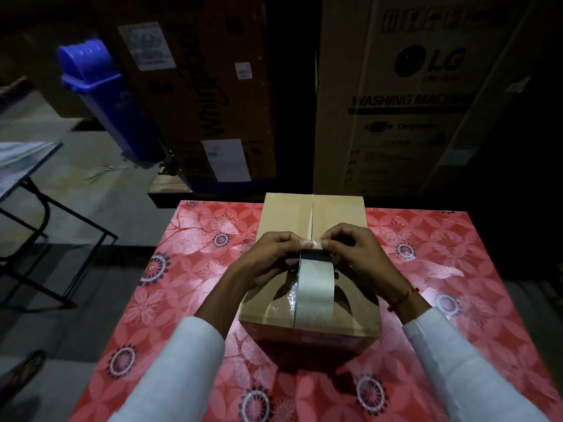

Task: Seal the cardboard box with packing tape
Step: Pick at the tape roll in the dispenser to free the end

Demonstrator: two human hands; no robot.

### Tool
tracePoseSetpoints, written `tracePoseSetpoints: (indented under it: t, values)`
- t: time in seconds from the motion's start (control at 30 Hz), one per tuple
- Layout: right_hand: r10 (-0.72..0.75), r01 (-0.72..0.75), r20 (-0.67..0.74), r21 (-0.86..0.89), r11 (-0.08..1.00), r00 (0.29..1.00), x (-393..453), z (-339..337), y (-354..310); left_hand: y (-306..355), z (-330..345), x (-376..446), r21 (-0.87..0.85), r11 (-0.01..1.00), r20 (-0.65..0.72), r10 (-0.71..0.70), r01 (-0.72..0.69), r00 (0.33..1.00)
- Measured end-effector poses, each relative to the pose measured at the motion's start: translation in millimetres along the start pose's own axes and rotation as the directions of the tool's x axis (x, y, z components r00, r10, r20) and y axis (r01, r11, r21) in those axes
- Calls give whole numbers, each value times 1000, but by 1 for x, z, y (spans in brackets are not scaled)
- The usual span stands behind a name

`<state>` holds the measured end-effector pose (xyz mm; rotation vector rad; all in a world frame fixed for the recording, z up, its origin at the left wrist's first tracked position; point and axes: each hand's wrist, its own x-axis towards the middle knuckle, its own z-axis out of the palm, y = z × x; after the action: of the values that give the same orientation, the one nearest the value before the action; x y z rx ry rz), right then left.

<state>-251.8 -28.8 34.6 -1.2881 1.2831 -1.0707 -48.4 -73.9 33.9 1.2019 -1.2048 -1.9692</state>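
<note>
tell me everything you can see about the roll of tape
The roll of tape is wide and pale, clear or off-white, with a dark inner core. It stands on edge over the centre seam of the cardboard box. The left hand and right hand flank it, pinching a short glossy strip of tape between the fingertips just above it.

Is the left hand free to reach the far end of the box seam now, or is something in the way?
Probably not at once. The left hand and right hand both pinch the tape end above the tape roll. The far seam on the box lies bare, with nothing on it.
</note>
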Motion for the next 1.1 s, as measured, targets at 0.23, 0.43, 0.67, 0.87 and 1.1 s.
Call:
tracePoseSetpoints:
  t: [0.23, 0.43, 0.67, 0.87, 1.1]
  values:
    - [-102, 98, -45, -87, 991, 994, -6, 5, 1, -3, -14, -1, -91, 995, 47, -35, 40, 998]
    - [-129, 121, -39, -175, 977, 991, -6, 8, -1, 0, -2, -1, -12, 998, -40, -57, 56, 998]
    - [-172, 152, -71, -228, 962, 983, -5, 11, -2, 5, 8, 4, 52, 998, -106, -37, 43, 994]
    - [-89, 78, -108, -96, 992, 990, -5, 15, 0, 3, 6, 4, 12, 998, -93, -63, 64, 994]
    - [131, -117, -73, 176, 977, 989, 1, 14, -11, 2, 6, 2, 10, 999, -82, -36, 37, 996]
